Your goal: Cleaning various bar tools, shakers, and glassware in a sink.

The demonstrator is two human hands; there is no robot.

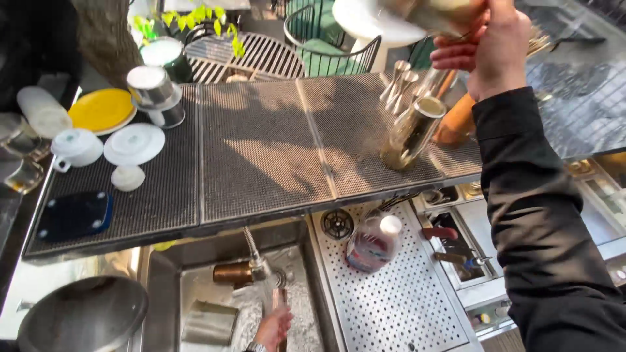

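My right hand (495,45) is raised at the top right in a black sleeve. It grips a tilted metal shaker tin (437,14) above the bar mat. Below it a second metal tin (414,133) leans on the black mesh mat (261,150), next to two slim steel jiggers (399,79). My left hand (274,327) is low in the steel sink (163,287). It holds a thin copper-coloured tool (280,301) under water running from the faucet (257,261); what the tool is I cannot make out.
A copper cup (231,272) and a metal tin (208,322) lie in the sink. A plastic bottle (372,244) stands on the perforated drainer (398,306). White cups and saucers (134,145), a yellow plate (101,109) and a blue pad (73,215) crowd the mat's left end.
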